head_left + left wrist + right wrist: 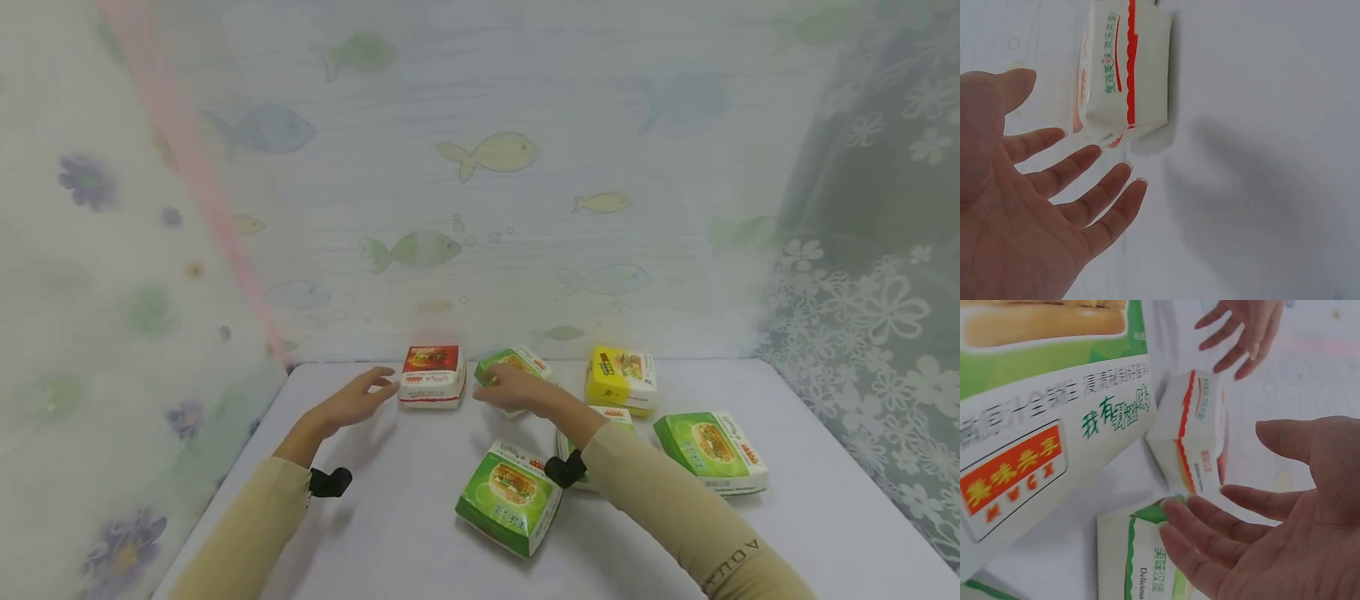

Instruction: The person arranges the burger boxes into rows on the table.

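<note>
Red-topped box: near the far edge of the counter.
Left hand: grip wide, empty beside it, apparently spread to suit its width.
Far green box: under the right hand's loosely spread grip; contact unclear.

A white tabletop is spreading across the foreground. Behind it, a pale, hazy sheet is forming the back wall, with faint green, blue and yellow fish dotting it. At left, a white panel is showing purple flowers, and a pink strip is slanting down its edge. At right, a greyer panel is carrying white flowers. Soft light is falling throughout.
</note>
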Demonstrator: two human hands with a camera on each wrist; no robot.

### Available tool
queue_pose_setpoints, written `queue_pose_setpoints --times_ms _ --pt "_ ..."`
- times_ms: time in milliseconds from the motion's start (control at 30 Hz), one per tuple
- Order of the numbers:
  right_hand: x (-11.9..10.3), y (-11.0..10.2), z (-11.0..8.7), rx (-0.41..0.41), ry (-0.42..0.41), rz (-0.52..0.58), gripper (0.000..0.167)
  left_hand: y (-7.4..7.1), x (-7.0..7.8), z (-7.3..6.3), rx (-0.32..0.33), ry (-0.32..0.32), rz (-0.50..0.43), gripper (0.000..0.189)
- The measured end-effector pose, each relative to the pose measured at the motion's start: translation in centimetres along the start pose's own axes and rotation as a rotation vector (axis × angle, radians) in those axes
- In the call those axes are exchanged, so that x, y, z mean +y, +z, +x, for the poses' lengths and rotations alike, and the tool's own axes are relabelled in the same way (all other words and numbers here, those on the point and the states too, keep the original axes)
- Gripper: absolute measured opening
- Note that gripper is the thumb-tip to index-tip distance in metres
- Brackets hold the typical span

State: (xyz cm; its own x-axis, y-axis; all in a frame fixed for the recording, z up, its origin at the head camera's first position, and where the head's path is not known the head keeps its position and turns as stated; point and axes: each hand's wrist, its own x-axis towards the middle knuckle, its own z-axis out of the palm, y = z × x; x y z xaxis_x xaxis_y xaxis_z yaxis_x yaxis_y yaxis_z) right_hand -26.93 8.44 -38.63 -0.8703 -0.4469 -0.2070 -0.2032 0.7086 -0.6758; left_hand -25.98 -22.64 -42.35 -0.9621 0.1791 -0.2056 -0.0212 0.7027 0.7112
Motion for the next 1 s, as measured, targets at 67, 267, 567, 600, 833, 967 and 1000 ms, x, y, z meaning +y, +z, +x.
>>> queue_pose_setpoints --times_ms 67,267,567,600,833,967,1000 --pt "0.1 -0.2 -0.5 0.000 -0.009 -0.006 0.050 0.2 0.2 -0.4 0.003 0.011 0.015 0.063" --pt "0.7 -0.8 -2.1 -0.027 -0.021 -0.023 0.048 0.9 0.7 -1.3 0.015 0.051 0.022 0.061" --pt "3.4 -1.4 -4.4 -0.089 -0.062 -0.063 0.048 2.2 1.5 -3.6 0.008 0.105 -0.004 0.068" --pt "3.6 -1.5 -4.7 -0.096 -0.063 -0.063 0.047 2.4 1.6 -3.9 0.005 0.114 -0.007 0.066" --pt "4.9 -2.5 -6.6 -0.170 -0.083 -0.018 0.045 4.5 2.5 -5.2 -0.023 0.142 -0.043 0.059" --pt "5.3 -2.7 -7.1 -0.186 -0.094 0.006 0.046 5.8 3.0 -5.6 -0.059 0.167 -0.050 0.059" --pt "5.4 -2.6 -7.2 -0.191 -0.100 0.008 0.046 6.1 3.1 -5.8 -0.071 0.176 -0.055 0.059"
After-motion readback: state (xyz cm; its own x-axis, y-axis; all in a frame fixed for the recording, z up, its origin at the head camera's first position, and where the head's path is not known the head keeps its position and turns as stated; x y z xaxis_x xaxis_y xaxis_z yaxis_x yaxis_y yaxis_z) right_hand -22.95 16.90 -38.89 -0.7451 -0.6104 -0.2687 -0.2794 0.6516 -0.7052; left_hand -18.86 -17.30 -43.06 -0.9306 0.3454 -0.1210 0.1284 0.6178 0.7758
